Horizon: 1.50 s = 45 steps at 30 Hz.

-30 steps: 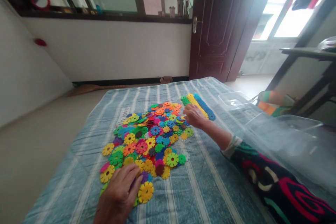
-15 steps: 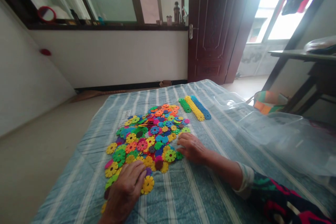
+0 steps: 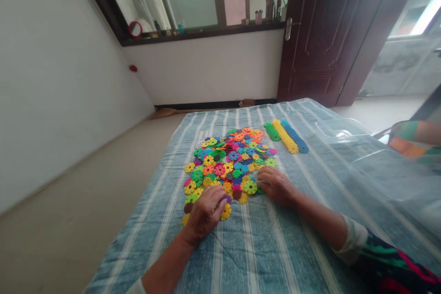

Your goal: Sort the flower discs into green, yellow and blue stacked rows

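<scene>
My left hand [image 3: 206, 211] is palm down over the near left part of the pile of flower-shaped discs [image 3: 219, 170], fingers bent, thumb slightly apart; can't tell if it's pinching anything, since the fingertips are hard to read. Purple disc [image 3: 228, 199] shows right by that thumb, yellow disc [image 3: 225, 212] just below it. My right hand [image 3: 277, 186] is at the pile's right edge, fingers curled in a narrow shape near a lime disc [image 3: 250, 187]; undersides hidden, so can't tell whether it has a piece. Pile is spread loose on the striped cloth [image 3: 237, 262], mixed colours, lots of overlap. Beyond my right hand, apart from the pile, three overlapped rows: green row [image 3: 272, 132], shortest, then yellow row [image 3: 285, 137], then blue row [image 3: 295, 137]. Clear plastic box [image 3: 379, 174] is off to the right, see-through and blurry
</scene>
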Available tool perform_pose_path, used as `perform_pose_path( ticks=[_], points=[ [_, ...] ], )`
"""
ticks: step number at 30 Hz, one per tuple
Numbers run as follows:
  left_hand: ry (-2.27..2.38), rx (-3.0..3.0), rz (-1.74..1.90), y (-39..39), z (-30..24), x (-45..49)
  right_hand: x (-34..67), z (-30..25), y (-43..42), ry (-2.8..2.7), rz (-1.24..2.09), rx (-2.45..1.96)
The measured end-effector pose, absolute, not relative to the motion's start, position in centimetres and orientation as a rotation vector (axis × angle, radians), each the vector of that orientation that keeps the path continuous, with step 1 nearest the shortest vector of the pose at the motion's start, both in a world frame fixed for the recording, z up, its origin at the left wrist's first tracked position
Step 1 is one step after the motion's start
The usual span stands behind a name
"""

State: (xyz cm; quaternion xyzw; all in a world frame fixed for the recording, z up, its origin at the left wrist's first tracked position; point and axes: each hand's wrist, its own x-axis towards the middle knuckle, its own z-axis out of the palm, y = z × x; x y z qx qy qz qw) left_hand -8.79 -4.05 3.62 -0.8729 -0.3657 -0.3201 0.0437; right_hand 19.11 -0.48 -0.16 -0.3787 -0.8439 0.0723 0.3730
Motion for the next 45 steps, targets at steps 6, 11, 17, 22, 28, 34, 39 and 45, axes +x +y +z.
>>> perform_pose_path(
  ticks=[6,11,17,22,28,34,39,45],
  points=[
    [-1.115,-2.721,-0.984,-4.4,3.9,-8.4,19.1,0.1,-0.6,-2.203,0.201,-0.923],
    [-1.101,-2.730,-0.970,-4.5,4.3,-8.2,19.1,0.3,-0.6,-2.225,0.202,-0.908],
    [-1.205,-2.411,-1.002,-3.0,3.8,-10.1,19.1,0.4,-0.5,-2.252,0.205,-0.916],
    [-1.477,-2.223,-0.885,-1.0,3.9,-11.7,19.2,0.3,-0.4,-2.244,0.218,-0.917],
    [-1.889,-2.275,-0.413,0.9,5.6,-10.8,19.2,0.5,-0.5,-2.236,0.209,-0.913],
    [-2.124,-2.443,-0.354,1.3,7.4,-10.2,19.2,0.6,-0.7,-2.228,0.225,-0.898],
    [-2.166,-2.593,-0.750,1.0,8.2,-10.0,19.0,0.5,-1.0,-2.143,0.207,-0.913],
    [-1.814,-2.818,-1.176,0.6,9.1,-7.1,16.9,2.6,-1.0,-1.993,0.267,-0.880]
  ],
)
